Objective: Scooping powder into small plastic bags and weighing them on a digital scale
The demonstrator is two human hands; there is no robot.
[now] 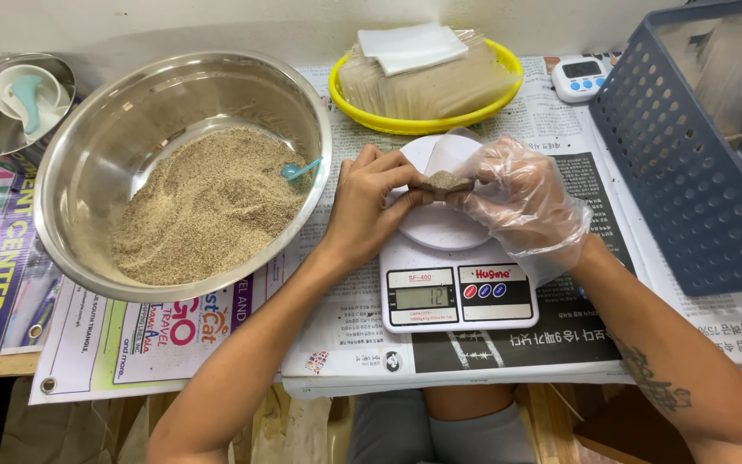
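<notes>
Seen from above, a person sits at a desk point(216, 352) covered in newspaper, with both hands meeting over a white digital kitchen scale point(457, 283) at the centre. The bare left hand point(371, 206) and the right hand point(521, 198), which wears a loose clear plastic glove, pinch opposite ends of a small filled packet point(446, 182) of tan grain. The fingers of both hands are closed on it. The packet hangs just above the scale's round white platform, or may be touching it; the view does not settle which. Its long axis runs from nine to three o'clock, so the left hand holds the nine o'clock end and the right hand the three o'clock end, each equally near. At nine o'clock from the hands sits a large steel bowl point(88, 163) of the same tan grain, with a small blue scoop point(300, 169) resting in it near the rim. At twelve o'clock is a yellow tray point(491, 107) stacked with empty clear sachets, beside a small white timer point(579, 77). At three o'clock stands a grey-blue perforated basket point(697, 172).
</notes>
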